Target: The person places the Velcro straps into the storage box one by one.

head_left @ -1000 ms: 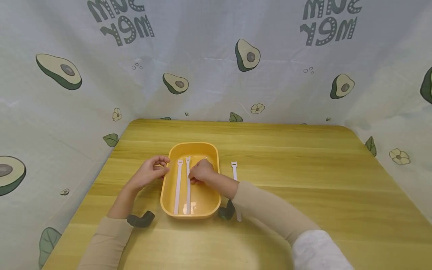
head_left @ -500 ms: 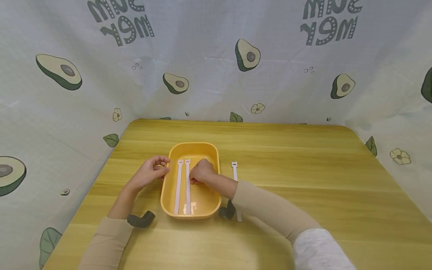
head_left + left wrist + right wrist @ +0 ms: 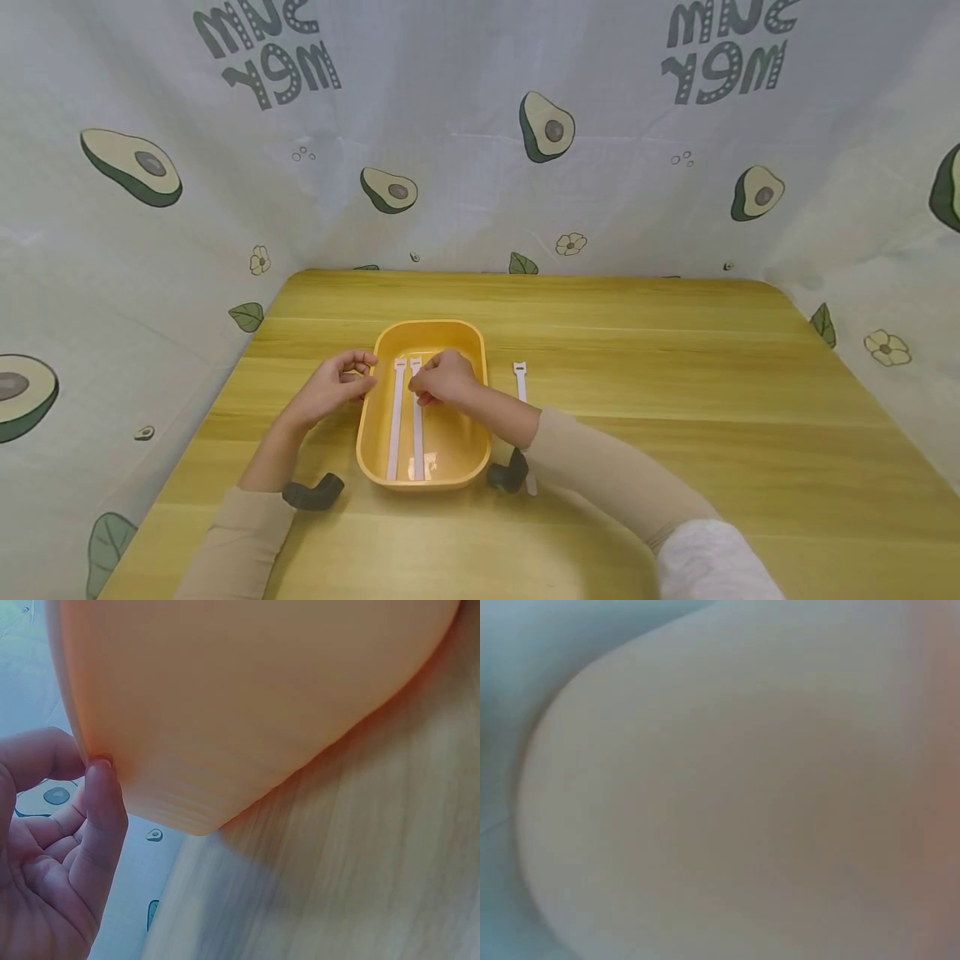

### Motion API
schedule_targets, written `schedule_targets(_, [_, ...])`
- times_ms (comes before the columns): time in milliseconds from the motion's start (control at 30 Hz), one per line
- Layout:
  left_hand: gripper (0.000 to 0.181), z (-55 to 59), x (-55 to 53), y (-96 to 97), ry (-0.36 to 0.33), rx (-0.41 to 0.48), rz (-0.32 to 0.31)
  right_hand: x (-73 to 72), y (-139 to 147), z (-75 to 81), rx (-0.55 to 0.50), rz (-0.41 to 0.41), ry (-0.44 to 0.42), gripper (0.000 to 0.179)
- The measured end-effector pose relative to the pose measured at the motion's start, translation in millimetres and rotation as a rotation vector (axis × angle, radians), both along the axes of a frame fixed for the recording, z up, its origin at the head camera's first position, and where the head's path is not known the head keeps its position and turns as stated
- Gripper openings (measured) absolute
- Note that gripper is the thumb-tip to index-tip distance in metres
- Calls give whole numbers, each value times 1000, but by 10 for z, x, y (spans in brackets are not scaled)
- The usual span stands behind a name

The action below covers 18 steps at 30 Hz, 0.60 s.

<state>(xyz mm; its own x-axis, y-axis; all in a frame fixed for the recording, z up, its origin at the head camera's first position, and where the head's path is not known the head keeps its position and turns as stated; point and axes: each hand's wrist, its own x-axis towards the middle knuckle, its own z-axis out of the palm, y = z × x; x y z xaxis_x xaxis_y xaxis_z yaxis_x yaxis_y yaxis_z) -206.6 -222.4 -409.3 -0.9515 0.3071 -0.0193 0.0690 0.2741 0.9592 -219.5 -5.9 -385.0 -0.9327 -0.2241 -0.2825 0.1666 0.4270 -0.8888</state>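
A yellow tray (image 3: pixel 457 450) stands on the table, with two pale cable straps lying lengthwise in it. The left strap (image 3: pixel 395 425) and the right strap (image 3: pixel 417 442) run nearly parallel, their slotted heads toward the far end. My left hand (image 3: pixel 333 387) pinches the tray's left rim between thumb and index finger, as the left wrist view shows at the tray wall (image 3: pixel 247 712). My right hand (image 3: pixel 446 379) is over the tray, its bent fingers covering the upper part of the right strap; I cannot tell whether they pinch it. The right wrist view is a blur.
A third cable strap (image 3: pixel 521 383) lies on the wooden table (image 3: pixel 675 400) right of the tray, partly under the right forearm. Dark curved pieces (image 3: pixel 313 492) sit by both wrists. An avocado-print cloth (image 3: pixel 465 100) hangs behind the table.
The right strap's head has shifted slightly left and nearer, so it lines up with the left strap. My right hand has moved a little left across that strap. The left hand stays put.
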Motion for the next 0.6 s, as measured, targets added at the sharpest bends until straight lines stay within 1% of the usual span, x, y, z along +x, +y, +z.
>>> schedule_targets(100, [41,-3,-1,-1,2,-8,7,42,63,109,-105,50,-15,7])
schedule_targets(200, [41,-9,2,0,1,-16,11,62,160,191,-169,82,-32,10])
schedule_targets(367, [40,-16,2,-9,-4,-24,17,115,294,328,-269,71,-74,12])
schedule_targets(500, [40,-7,7,-5,-3,-20,11,187,423,401,-305,73,-76,14])
schedule_targets(600, [40,-1,10,-2,-4,-17,13,230,541,420,-324,62,-81,14])
